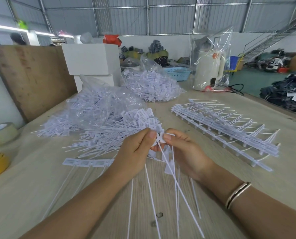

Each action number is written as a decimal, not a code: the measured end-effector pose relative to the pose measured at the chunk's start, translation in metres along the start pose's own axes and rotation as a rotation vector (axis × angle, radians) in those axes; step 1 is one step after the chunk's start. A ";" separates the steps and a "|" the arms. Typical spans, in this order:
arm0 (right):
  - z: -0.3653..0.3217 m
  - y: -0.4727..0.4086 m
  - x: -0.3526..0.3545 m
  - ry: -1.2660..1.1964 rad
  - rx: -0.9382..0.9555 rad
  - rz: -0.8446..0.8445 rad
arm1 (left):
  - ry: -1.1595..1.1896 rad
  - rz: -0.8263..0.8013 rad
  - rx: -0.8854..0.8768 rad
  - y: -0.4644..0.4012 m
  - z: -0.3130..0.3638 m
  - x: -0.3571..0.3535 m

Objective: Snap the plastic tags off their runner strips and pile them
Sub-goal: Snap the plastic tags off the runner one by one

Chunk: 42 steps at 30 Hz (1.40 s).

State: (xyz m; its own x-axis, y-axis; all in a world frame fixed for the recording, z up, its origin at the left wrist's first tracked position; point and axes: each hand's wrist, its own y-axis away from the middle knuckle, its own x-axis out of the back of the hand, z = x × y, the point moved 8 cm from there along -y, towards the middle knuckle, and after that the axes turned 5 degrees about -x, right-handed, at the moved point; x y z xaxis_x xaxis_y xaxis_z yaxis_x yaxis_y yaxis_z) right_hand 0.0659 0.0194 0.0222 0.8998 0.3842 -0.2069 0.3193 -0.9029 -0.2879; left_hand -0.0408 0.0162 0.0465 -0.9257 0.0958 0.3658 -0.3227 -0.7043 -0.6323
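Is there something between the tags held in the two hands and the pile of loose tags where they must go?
Nothing visible blocks the way. The left hand and right hand pinch white plastic tags directly beside the pile of loose white tags on the wooden table.

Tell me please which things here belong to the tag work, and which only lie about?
Belong: tags pinched in left hand and right hand; loose tag pile; runner strips; bagged tags.
Lying about: tape rolls; kettle; white boxes.
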 end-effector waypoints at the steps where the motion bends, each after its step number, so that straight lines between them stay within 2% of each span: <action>1: 0.000 -0.001 0.001 -0.030 -0.003 -0.008 | 0.019 0.004 -0.003 0.001 0.001 -0.001; 4: -0.006 -0.002 0.024 -0.290 -0.007 0.116 | 0.099 0.108 0.047 0.001 -0.004 0.013; 5: -0.010 0.001 0.033 -0.280 0.009 0.163 | 0.107 0.122 0.052 0.001 -0.006 0.018; 9: -0.009 0.010 0.038 0.384 -0.062 0.231 | 0.098 0.063 0.043 -0.001 -0.008 0.022; 13: -0.011 -0.001 0.027 1.004 0.048 0.231 | 0.033 0.002 0.023 -0.002 -0.008 0.025; 15: -0.010 -0.004 0.028 1.103 0.031 0.261 | -0.112 -0.040 -0.002 -0.001 -0.008 0.025; 19: -0.011 -0.001 0.035 1.119 0.012 0.331 | -0.329 -0.132 0.027 0.000 -0.013 0.015; 22: -0.026 0.005 0.025 1.008 0.135 0.372 | -0.381 -0.171 0.000 0.001 -0.009 0.009; 27: -0.011 0.002 -0.002 1.048 0.121 0.196 | -0.346 -0.147 -0.108 0.004 0.008 0.000; 31: -0.017 0.001 0.010 0.822 0.154 0.232 | -0.478 -0.155 -0.098 0.000 0.005 0.007; 36: -0.016 0.001 0.006 0.821 0.173 0.207 | -0.622 -0.220 -0.135 -0.001 0.001 0.004; 39: -0.015 0.002 0.003 0.747 0.153 0.155 | -0.585 -0.257 -0.109 -0.002 -0.004 0.004; 42: -0.012 0.003 0.000 0.664 0.119 0.095 | -0.439 -0.278 -0.084 0.000 -0.008 0.002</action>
State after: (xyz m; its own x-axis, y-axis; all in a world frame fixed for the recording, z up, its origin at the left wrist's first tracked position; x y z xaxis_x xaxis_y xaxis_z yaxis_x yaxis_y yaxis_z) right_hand 0.0702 0.0144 0.0325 0.9262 0.0697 0.3706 0.2288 -0.8851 -0.4053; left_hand -0.0440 0.0221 0.0422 -0.6389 -0.0449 0.7680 -0.5761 -0.6337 -0.5163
